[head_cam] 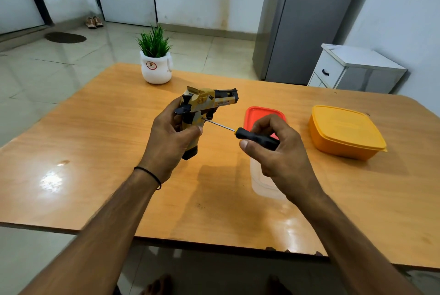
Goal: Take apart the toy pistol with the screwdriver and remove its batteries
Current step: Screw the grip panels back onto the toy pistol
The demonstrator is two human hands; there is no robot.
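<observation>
The toy pistol [207,104] sits above the table [95,151]. Behind it, slightly left: potted plant [156,66]. Right of it: screwdriver [247,135], tip touching its grip; then loose lid [259,113]; farther right, lidded box [345,130]. Right and nearer: open tub [264,187].

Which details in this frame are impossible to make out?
Head view, screwdriver tip's seating: too small.
Head view, toy pistol grip: covered by the left hand.
Head view, red lid and clear container: partly behind the right hand.
Head view, yellow box contents: hidden by its lid.
</observation>
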